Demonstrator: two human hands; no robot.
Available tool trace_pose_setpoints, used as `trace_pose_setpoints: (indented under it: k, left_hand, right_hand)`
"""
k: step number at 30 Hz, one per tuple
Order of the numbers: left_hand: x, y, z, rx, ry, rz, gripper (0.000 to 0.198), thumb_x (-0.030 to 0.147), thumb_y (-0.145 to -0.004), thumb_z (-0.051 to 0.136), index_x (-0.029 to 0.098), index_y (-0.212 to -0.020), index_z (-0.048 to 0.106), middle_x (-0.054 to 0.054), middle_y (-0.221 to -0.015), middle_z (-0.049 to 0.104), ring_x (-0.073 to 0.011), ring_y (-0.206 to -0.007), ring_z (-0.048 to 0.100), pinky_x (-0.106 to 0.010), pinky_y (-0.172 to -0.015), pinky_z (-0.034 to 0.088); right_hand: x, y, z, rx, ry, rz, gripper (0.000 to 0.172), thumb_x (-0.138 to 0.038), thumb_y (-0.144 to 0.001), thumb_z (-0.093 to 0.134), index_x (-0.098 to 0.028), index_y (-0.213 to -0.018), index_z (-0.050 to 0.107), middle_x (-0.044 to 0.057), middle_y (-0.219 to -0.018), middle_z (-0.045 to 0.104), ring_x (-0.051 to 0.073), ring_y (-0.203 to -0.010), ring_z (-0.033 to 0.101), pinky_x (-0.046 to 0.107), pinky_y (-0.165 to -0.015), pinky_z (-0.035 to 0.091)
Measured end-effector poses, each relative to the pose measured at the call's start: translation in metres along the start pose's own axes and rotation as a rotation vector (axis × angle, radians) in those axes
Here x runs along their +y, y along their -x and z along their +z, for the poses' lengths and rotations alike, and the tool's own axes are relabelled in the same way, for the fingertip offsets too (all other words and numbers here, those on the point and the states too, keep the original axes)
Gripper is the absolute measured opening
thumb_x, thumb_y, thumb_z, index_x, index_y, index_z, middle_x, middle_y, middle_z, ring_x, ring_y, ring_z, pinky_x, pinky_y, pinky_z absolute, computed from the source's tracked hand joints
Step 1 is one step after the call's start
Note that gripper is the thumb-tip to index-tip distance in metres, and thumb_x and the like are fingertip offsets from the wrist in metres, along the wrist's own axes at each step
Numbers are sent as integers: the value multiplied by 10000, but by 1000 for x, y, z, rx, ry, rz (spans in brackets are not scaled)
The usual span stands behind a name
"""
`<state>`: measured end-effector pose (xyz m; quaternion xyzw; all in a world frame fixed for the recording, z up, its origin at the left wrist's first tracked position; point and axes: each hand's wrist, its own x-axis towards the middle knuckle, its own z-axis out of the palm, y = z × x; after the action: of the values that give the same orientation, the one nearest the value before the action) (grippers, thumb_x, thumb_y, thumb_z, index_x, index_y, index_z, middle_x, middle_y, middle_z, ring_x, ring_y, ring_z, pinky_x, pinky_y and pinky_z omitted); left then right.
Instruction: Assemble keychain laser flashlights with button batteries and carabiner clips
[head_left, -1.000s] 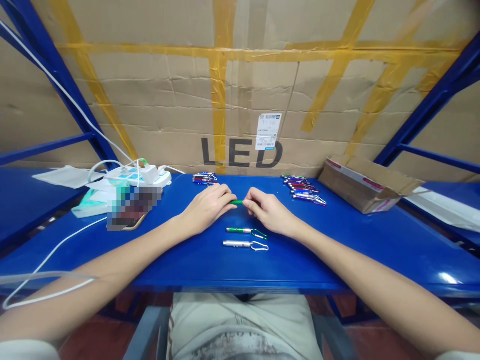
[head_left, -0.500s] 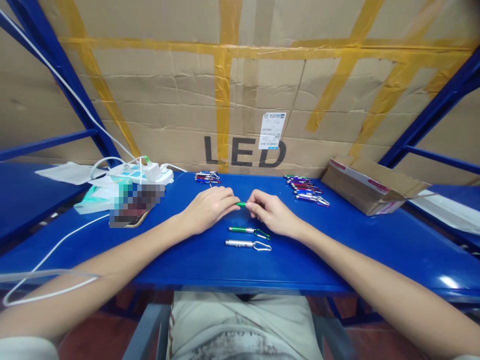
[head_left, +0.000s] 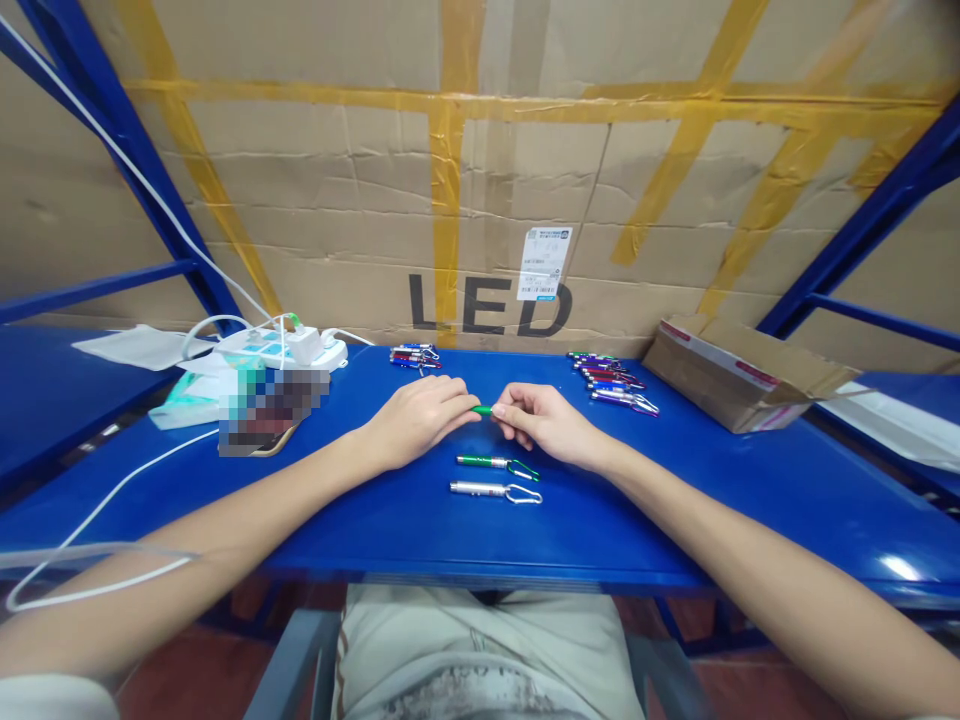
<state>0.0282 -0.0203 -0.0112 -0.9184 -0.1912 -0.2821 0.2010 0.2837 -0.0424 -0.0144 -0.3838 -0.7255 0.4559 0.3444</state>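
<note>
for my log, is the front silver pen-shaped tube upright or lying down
Lying down: the silver pen-shaped tube stretches sideways along the blue tabletop.

R hand (head_left: 547, 424) uncurled its lower fingers a bit beside the green penlight (head_left: 486, 410) vs. ½ sec ago, tho blur made exact amt. unclear; view swung slightly L over last sec.

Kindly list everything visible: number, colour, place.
Rod: one, green, between hands
Carabiner pens: two, green, silver, front centre
Pen groups: two, mixed, back
Open box: one, brown, right
Power strip: one, white, left
Blurred device: one, dark, left
Packet: one, green-white, left
Sheet: one, white, left
Cables: several, white, left
LED cardboard: one, brown, behind
Label: one, white, cardboard
Tape: several, yellow, cardboard
Table: one, blue, centre
Posts: two, blue, sides
Armrests: two, grey, below
Clothing: some, pale, lap
Left hand, right hand: two, bare, at rod
</note>
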Motion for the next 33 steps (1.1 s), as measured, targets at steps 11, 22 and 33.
trace_pose_setpoints:
  k: [11,22,33]
  left_hand:
    - [-12,4,5,-36,385,-341,223,414,-1091,661,211,-1135,741,-59,-1081,747,-219,-983,712,-347,-896,562]
    - [-10,2,3,-51,451,-368,192,383,-1092,662,234,-1167,757,-54,-1148,745,-230,-1067,706,-380,-974,547]
    - [-11,4,7,-41,423,-374,281,436,-1117,599,233,-1212,768,-79,-1197,774,-252,-1132,729,-430,-1069,576]
  right_hand:
    - [41,-15,-59,365,836,-239,226,-272,-1070,557,-164,-1189,716,142,-1126,750,289,-1020,664,416,-954,490]
    - [44,-23,-54,132,1143,-136,215,-227,-1107,569,-172,-1180,764,142,-1172,748,288,-1097,655,380,-990,447]
    - [20,-16,-36,58,1451,-55,228,-205,-1149,405,-158,-1103,623,195,-1189,714,315,-1051,650,391,-913,447]
